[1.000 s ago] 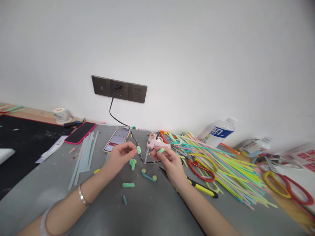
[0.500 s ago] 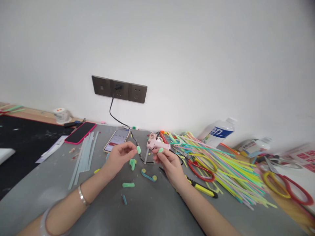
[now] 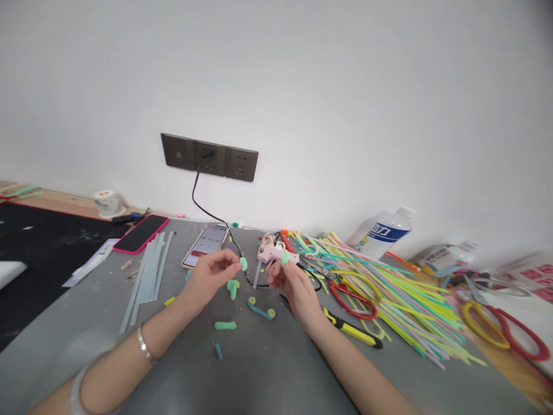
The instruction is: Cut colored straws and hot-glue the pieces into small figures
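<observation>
Pinched between thumb and forefinger of my left hand (image 3: 212,276) is a short pale green fuzzy piece (image 3: 243,264), like cut pipe cleaner. My right hand (image 3: 298,291) grips a second small green fuzzy piece (image 3: 286,257) at its fingertips, apart from the first. Just behind the right fingers lies a pink hot glue gun (image 3: 270,252) with a glue stick (image 3: 257,274) poking out. On the grey mat below my hands are a folded green piece (image 3: 233,288), a blue strip with yellow coiled ends (image 3: 260,309), a green roll (image 3: 225,325) and a blue bit (image 3: 218,351).
Left of my hands lie glue sticks (image 3: 147,271), a timer phone (image 3: 205,245) and a pink-cased phone (image 3: 141,233). To the right are pipe cleaners (image 3: 401,294), red-yellow scissors (image 3: 356,297), a yellow utility knife (image 3: 354,330) and a bottle (image 3: 384,233). A black cord (image 3: 207,212) runs to the wall socket.
My right hand has turned slightly and its green piece now points more upright, a little higher and to the right. My left hand has stayed still.
</observation>
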`<state>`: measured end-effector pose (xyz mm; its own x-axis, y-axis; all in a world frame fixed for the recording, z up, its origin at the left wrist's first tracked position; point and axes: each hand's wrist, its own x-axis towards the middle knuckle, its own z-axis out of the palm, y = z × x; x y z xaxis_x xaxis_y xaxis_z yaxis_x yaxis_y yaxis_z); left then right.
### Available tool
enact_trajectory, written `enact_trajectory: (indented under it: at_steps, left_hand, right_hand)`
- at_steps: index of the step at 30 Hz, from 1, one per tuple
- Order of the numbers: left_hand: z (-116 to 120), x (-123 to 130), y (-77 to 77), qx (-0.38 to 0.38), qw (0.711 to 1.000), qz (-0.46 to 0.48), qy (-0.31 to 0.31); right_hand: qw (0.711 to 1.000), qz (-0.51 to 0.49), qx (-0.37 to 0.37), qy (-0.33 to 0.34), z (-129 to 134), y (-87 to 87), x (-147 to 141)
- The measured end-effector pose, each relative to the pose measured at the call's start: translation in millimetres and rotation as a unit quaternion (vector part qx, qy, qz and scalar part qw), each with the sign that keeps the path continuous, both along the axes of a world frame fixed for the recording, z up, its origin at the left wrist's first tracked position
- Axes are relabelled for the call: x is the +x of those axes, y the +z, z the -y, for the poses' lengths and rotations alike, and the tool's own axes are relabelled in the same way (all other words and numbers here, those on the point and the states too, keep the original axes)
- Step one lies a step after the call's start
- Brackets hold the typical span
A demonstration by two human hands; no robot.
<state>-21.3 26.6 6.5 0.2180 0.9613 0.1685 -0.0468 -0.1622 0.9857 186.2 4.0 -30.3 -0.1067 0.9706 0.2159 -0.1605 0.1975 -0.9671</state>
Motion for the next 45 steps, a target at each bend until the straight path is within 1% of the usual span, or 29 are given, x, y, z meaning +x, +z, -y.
enact_trajectory:
  at_steps: [2, 7, 9, 14, 16, 18, 22, 24, 26, 28, 31, 33, 34, 36, 39, 42, 45]
  left_hand:
    - [0.2, 0.1, 0.3, 0.004, 1.000, -0.002, 0.001]
    - [1.2, 0.3, 1.2, 0.012, 1.000, -0.011, 0.006]
    - [1.3, 0.3, 1.1, 0.011, 1.000, -0.009, 0.006]
    - [0.9, 0.1, 1.1, 0.006, 1.000, -0.008, 0.005]
    - [0.9, 0.2, 1.3, 0.008, 1.000, -0.012, 0.006]
    - [1.0, 0.3, 1.3, 0.010, 1.000, -0.016, 0.006]
    - [0.8, 0.6, 0.8, 0.014, 1.000, -0.019, 0.005]
    - [0.4, 0.7, 0.6, 0.015, 1.000, -0.016, 0.002]
    - [0.0, 0.7, 0.4, 0.015, 1.000, -0.012, 0.000]
    - [-0.1, 0.5, 0.2, 0.015, 1.000, -0.009, 0.002]
    - [0.2, 0.1, -0.6, 0.016, 1.000, -0.003, 0.003]
    - [0.5, 0.1, -1.1, 0.018, 1.000, -0.001, 0.002]
    - [0.5, 0.2, -1.3, 0.018, 1.000, 0.000, 0.002]
    - [0.5, 0.6, -1.2, 0.015, 1.000, 0.000, 0.004]
    - [0.0, 0.9, -0.5, 0.011, 1.000, 0.001, 0.002]
    - [-0.9, 0.6, -0.3, 0.014, 1.000, 0.002, -0.002]
    - [-1.6, 0.4, -1.6, 0.015, 1.000, 0.003, -0.006]
  right_hand:
    - [1.000, 0.002, -0.004, 0.001, 0.4, 0.9, -0.6]
    - [0.997, 0.081, 0.016, 0.000, 4.0, 8.8, -1.9]
    - [0.995, 0.098, 0.027, 0.002, 5.2, 12.4, -2.4]
    - [0.989, 0.112, 0.094, 0.015, 8.3, 17.3, -1.0]
    - [0.983, 0.145, 0.111, 0.024, 10.8, 18.4, 0.3]
    - [0.973, 0.187, 0.122, 0.056, 14.2, 20.1, 1.0]
    - [0.949, 0.241, 0.155, 0.131, 20.1, 25.5, 0.3]
    - [0.938, 0.265, 0.166, 0.152, 21.3, 28.0, -0.6]
    - [0.916, 0.315, 0.192, 0.158, 21.6, 28.8, -2.2]
    - [0.874, 0.391, 0.241, 0.156, 22.3, 27.4, -4.8]
    - [0.794, 0.506, 0.305, 0.146, 25.8, 23.5, -10.6]
    - [0.758, 0.556, 0.314, 0.136, 29.2, 21.9, -14.3]
    - [0.747, 0.572, 0.312, 0.131, 30.6, 21.8, -15.7]
    - [0.738, 0.589, 0.304, 0.124, 32.4, 22.3, -17.6]
    - [0.741, 0.593, 0.293, 0.116, 32.0, 23.5, -18.3]
    - [0.748, 0.574, 0.313, 0.117, 30.0, 22.9, -17.7]
    - [0.740, 0.561, 0.342, 0.140, 28.2, 21.3, -16.4]
